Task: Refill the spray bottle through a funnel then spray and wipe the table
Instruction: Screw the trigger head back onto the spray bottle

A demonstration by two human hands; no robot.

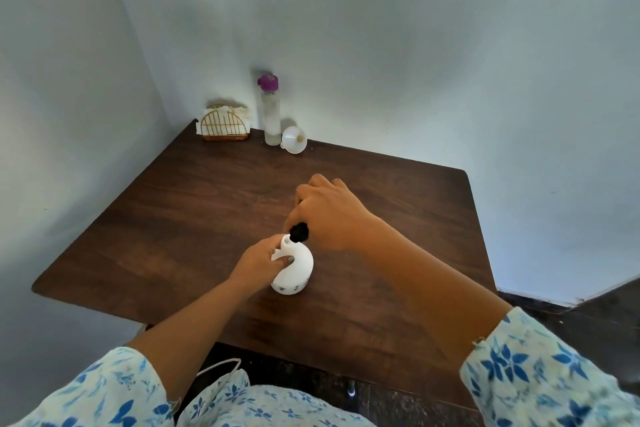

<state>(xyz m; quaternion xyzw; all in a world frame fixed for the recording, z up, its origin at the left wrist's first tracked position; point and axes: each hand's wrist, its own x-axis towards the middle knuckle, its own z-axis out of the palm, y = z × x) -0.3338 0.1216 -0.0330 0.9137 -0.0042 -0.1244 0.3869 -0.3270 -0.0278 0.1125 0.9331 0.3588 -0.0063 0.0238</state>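
Observation:
A small white spray bottle (294, 269) stands on the dark wooden table (194, 204) near its middle. My left hand (261, 262) grips the bottle around its neck. My right hand (327, 208) is just above it, with fingers curled round the black spray cap (300, 231) at the bottle's top. A white funnel (293, 139) lies on its side at the far edge of the table. Beside it stands a tall clear bottle with a purple cap (271, 114).
A gold wire holder with white napkins (224, 124) sits in the far left corner of the table. Pale walls close in behind and to the left. Dark floor shows at the right and below the table's near edge.

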